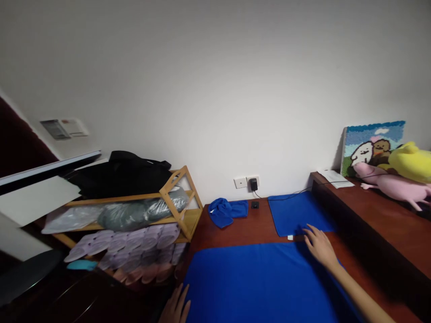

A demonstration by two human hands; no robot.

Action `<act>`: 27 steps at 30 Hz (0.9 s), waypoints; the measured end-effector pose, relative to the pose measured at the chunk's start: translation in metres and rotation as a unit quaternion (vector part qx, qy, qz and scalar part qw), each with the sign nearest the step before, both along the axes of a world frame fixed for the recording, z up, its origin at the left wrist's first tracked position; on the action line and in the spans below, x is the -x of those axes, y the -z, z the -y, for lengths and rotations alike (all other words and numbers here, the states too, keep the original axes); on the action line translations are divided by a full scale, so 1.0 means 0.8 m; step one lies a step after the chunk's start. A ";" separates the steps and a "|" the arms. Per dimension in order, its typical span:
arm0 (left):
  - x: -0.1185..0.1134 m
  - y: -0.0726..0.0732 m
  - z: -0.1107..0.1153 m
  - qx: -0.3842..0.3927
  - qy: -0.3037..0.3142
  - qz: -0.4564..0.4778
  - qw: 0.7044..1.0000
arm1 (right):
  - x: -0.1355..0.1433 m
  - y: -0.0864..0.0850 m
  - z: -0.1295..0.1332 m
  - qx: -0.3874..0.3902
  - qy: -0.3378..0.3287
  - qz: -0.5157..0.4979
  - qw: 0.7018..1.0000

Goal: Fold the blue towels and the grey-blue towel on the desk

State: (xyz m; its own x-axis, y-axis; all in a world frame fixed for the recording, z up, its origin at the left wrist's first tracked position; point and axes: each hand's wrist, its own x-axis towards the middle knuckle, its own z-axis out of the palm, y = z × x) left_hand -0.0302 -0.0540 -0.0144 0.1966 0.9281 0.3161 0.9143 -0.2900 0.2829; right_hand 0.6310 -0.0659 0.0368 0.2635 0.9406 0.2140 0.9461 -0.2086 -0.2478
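Shelves of pale wood (pixel 193 218) stand at our far left, with a black bag (pixel 128 177) on the top and bundles in clear plastic (pixel 129 216) on the level below. Under these we see rows of pale purple objects (pixel 143 240), which we cannot identify well. Next comes our left hand (pixel 175 307), at the near left edge of the large blue cloth (pixel 259 282). Its fingers are spread and grip nothing that we can see; whether they touch the cloth, we cannot tell.

The large cloth lies spread on the reddish-brown desk (pixel 235 233). Behind its left part rests a crumpled blue cloth (pixel 227 211), and on the wall behind is a black adapter (pixel 253 184), plugged in 1 of 2 white plates (pixel 240 182). Further right, the small blue cloth (pixel 296 211) lies flat, with a white tag (pixel 290 237) at its near edge.

Our right hand (pixel 321 246) is over the gap between these 2 flat cloths, open and with nothing gripped; we cannot tell if it touches. On the raised ledge (pixel 397 224) at right are a white paper (pixel 335 178), a panel with 2 dogs (pixel 373 139), a pink plush toy (pixel 390 181) and a yellow plush toy (pixel 412 163).
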 end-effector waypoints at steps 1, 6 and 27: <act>-0.004 -0.007 0.006 0.002 0.006 -0.015 1.000 | -0.008 0.009 0.026 0.003 -0.011 -0.006 1.000; -0.004 -0.031 0.044 0.019 0.006 -0.096 0.995 | -0.040 0.063 0.123 0.101 0.001 -0.039 0.994; -0.121 -0.072 -0.077 0.056 -0.026 -0.096 0.993 | -0.071 0.087 0.084 0.085 0.075 -0.091 0.989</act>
State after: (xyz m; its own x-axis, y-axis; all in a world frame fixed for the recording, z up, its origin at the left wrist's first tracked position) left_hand 0.0664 0.0076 0.0430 0.1943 0.9659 0.1712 0.9673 -0.2177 0.1300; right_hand 0.6877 -0.1330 -0.0326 0.4226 0.9063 -0.0077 0.8440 -0.3966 -0.3611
